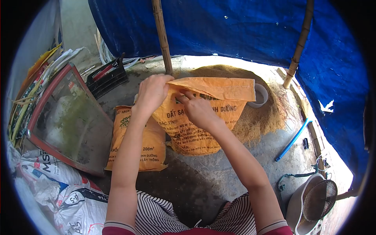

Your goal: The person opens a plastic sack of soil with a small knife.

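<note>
Pinching left hand: the left hand (152,94) closes thumb and fingers on the top edge of the upright bag (199,135), at the bag's 10 o'clock.
Right hand: the right hand (197,111) lies over the bag's printed front, just below the folded top, fingers bent and touching it toward 11 o'clock; whether they pinch the material or only press, I cannot tell.
Upright bag: orange, mid-view between the hands, its top edge creased and spreading toward 2 o'clock; the contents are hidden.
Second bag: another orange bag (152,150) lies at 8 o'clock from the upright bag, partly behind the left forearm.
Heap: a tan, grainy heap (270,119) spreads on the floor from 1 to 3 o'clock, with a white bowl (259,104) on it at 2.
Blue rod: the rod (293,140) slants on the floor past 3 o'clock.
Bucket: the bucket (294,203) stands at 4 o'clock, a dark sieve (327,192) at its mouth.
White sacks: the sacks (84,205) lie at 8 o'clock, well apart from the upright bag.
Frame: a red-edged pane (68,121) leans at 9 o'clock; a black crate (107,80) is at 10.
Tarp: blue tarp (231,31) hangs across 12 o'clock.
</note>
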`<control>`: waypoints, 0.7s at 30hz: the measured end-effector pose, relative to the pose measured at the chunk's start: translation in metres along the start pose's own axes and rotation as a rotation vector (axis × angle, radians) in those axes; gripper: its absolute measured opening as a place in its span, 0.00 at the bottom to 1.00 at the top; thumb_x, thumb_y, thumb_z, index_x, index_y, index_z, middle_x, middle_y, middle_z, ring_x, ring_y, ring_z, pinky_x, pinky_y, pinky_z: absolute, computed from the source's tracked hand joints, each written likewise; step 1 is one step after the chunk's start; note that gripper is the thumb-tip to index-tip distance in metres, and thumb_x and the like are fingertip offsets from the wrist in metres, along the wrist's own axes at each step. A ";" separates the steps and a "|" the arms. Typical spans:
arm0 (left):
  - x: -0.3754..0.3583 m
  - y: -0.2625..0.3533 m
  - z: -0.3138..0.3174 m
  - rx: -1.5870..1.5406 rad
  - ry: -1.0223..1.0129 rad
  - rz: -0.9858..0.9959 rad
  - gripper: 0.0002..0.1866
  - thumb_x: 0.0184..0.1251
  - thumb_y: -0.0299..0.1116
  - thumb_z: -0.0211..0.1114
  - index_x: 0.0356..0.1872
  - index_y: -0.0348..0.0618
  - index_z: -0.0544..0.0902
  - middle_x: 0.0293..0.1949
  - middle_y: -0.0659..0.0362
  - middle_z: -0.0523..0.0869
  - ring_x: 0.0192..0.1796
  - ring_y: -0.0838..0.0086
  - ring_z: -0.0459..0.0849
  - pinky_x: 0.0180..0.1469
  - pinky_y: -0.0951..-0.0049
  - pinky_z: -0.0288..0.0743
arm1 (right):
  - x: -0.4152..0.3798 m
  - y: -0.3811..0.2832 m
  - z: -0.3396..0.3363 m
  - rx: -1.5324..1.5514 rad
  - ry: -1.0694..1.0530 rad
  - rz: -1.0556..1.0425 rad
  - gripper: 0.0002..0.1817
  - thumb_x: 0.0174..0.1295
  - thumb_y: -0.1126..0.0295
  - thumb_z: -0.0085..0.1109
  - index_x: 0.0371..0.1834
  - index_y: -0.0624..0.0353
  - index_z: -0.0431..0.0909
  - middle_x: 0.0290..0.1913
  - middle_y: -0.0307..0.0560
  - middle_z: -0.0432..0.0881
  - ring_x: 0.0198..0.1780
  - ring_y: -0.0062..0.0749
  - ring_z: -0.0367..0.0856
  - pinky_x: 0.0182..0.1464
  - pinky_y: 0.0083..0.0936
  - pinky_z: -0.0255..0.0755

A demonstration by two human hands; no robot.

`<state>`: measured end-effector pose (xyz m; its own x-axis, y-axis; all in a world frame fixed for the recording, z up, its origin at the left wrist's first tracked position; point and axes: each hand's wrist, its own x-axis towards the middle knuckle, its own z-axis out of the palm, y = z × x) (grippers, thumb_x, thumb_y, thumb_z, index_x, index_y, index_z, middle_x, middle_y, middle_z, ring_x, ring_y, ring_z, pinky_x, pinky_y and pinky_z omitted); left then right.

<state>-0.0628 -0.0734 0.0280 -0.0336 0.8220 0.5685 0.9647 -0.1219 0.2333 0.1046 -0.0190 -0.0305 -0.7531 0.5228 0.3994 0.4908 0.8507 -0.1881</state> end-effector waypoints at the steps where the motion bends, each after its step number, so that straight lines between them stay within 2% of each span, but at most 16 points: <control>1: -0.003 0.001 -0.003 0.007 -0.001 0.002 0.13 0.58 0.24 0.57 0.43 0.41 0.84 0.40 0.51 0.85 0.44 0.53 0.82 0.47 0.59 0.75 | 0.003 -0.003 0.003 0.005 0.005 -0.002 0.27 0.55 0.79 0.50 0.62 0.55 0.70 0.57 0.54 0.74 0.36 0.49 0.83 0.36 0.41 0.76; 3: -0.007 0.001 -0.009 0.036 -0.100 0.037 0.14 0.58 0.23 0.57 0.45 0.41 0.84 0.41 0.50 0.85 0.45 0.54 0.82 0.48 0.59 0.75 | 0.010 -0.009 0.008 0.018 0.063 0.048 0.25 0.56 0.79 0.49 0.60 0.61 0.66 0.51 0.59 0.75 0.36 0.50 0.83 0.36 0.39 0.77; 7: -0.014 -0.010 -0.009 0.005 -0.036 0.073 0.15 0.56 0.21 0.57 0.44 0.40 0.84 0.42 0.51 0.85 0.45 0.54 0.82 0.49 0.59 0.75 | 0.018 -0.020 0.023 -0.005 0.110 0.039 0.25 0.55 0.79 0.49 0.60 0.63 0.66 0.50 0.62 0.75 0.36 0.50 0.83 0.36 0.39 0.78; 10: -0.018 -0.019 -0.011 0.009 -0.056 0.112 0.18 0.53 0.20 0.59 0.48 0.40 0.82 0.41 0.51 0.85 0.45 0.53 0.81 0.49 0.59 0.74 | 0.021 -0.025 0.031 0.000 0.096 0.082 0.26 0.55 0.77 0.51 0.60 0.64 0.65 0.51 0.63 0.73 0.35 0.50 0.83 0.36 0.39 0.78; 12: -0.022 -0.025 -0.011 0.236 0.110 0.138 0.21 0.50 0.19 0.62 0.49 0.41 0.80 0.40 0.52 0.84 0.45 0.55 0.80 0.47 0.61 0.72 | 0.019 -0.025 0.030 -0.044 0.130 0.058 0.21 0.57 0.75 0.52 0.55 0.65 0.70 0.45 0.62 0.78 0.35 0.51 0.82 0.36 0.40 0.77; 13: -0.023 -0.032 -0.011 0.236 0.118 0.129 0.21 0.50 0.19 0.62 0.49 0.41 0.80 0.40 0.52 0.84 0.45 0.55 0.80 0.47 0.61 0.72 | 0.020 -0.027 0.020 -0.048 0.127 0.048 0.21 0.57 0.75 0.52 0.55 0.65 0.70 0.45 0.62 0.78 0.35 0.51 0.82 0.36 0.40 0.77; 15: -0.022 -0.048 -0.012 0.300 -0.073 -0.043 0.15 0.50 0.17 0.61 0.41 0.40 0.79 0.37 0.52 0.82 0.44 0.60 0.80 0.44 0.62 0.68 | 0.018 -0.022 -0.005 0.136 -0.122 0.047 0.16 0.58 0.75 0.52 0.50 0.65 0.76 0.36 0.60 0.82 0.34 0.52 0.82 0.38 0.40 0.77; 16: -0.021 -0.049 -0.014 0.296 -0.068 -0.054 0.15 0.50 0.17 0.61 0.41 0.40 0.79 0.37 0.52 0.82 0.44 0.60 0.80 0.44 0.62 0.68 | 0.016 -0.020 -0.017 0.306 -0.022 0.022 0.13 0.59 0.74 0.53 0.46 0.65 0.79 0.28 0.57 0.82 0.34 0.53 0.82 0.40 0.41 0.77; 18: -0.020 -0.047 -0.019 0.246 -0.030 -0.079 0.09 0.52 0.18 0.60 0.35 0.40 0.77 0.36 0.52 0.80 0.43 0.60 0.80 0.44 0.63 0.68 | 0.018 -0.016 -0.053 0.380 -0.011 0.252 0.16 0.59 0.72 0.56 0.51 0.64 0.78 0.39 0.61 0.82 0.42 0.54 0.82 0.45 0.41 0.76; 19: -0.021 -0.047 -0.015 0.247 -0.030 -0.085 0.09 0.52 0.18 0.60 0.35 0.40 0.77 0.36 0.52 0.80 0.43 0.60 0.80 0.44 0.63 0.68 | 0.017 -0.005 -0.058 0.255 0.197 0.200 0.17 0.59 0.71 0.57 0.52 0.63 0.76 0.46 0.62 0.79 0.45 0.55 0.80 0.47 0.42 0.76; 20: -0.022 -0.049 -0.006 0.230 0.053 -0.026 0.10 0.49 0.17 0.60 0.32 0.41 0.74 0.36 0.53 0.78 0.43 0.59 0.78 0.44 0.64 0.67 | 0.015 0.006 -0.061 0.128 0.404 0.149 0.19 0.59 0.70 0.58 0.54 0.62 0.75 0.53 0.63 0.77 0.49 0.55 0.79 0.49 0.42 0.75; 21: -0.023 -0.050 0.004 0.211 0.137 0.037 0.11 0.45 0.16 0.60 0.30 0.42 0.72 0.35 0.55 0.76 0.42 0.58 0.76 0.44 0.64 0.66 | 0.014 0.016 -0.059 0.128 0.405 0.150 0.19 0.59 0.70 0.58 0.54 0.62 0.75 0.53 0.63 0.77 0.49 0.55 0.79 0.49 0.42 0.75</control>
<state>-0.1090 -0.0837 0.0001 -0.0186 0.7343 0.6786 0.9986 -0.0197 0.0488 0.1273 -0.0010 0.0248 -0.4333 0.5992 0.6732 0.5044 0.7803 -0.3698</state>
